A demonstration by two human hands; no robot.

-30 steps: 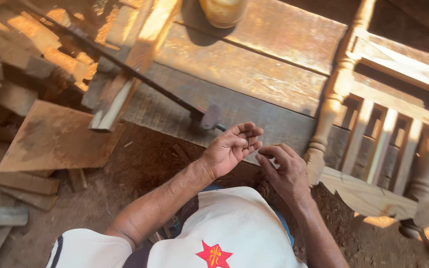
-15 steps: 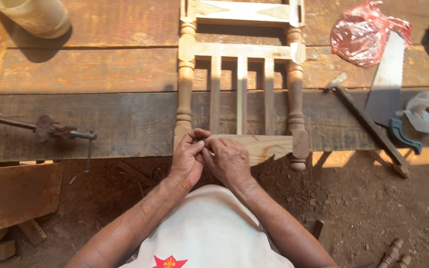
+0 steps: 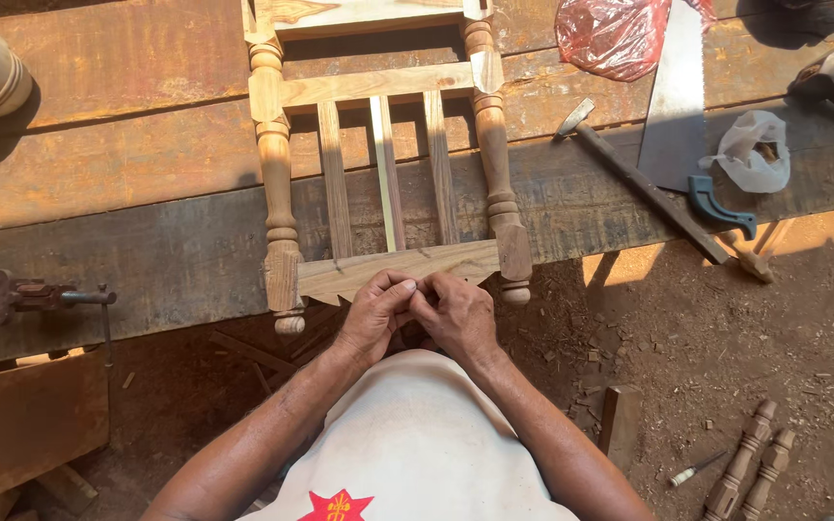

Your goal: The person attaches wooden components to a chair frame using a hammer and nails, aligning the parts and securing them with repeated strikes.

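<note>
Red plastic bag (image 3: 620, 39) on workbench (image 3: 98, 174)

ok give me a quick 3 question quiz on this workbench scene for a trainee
1. True or false: both hands, left hand and right hand, meet at the near rail of the wooden frame.
2. What lies directly right of the frame? A) hammer B) paint tin C) drill
3. How many flat slats stand between the frame's two turned legs?

Key: 1 true; 2 A; 3 three. Whether the fingers pinch something small cannot be told.
</note>
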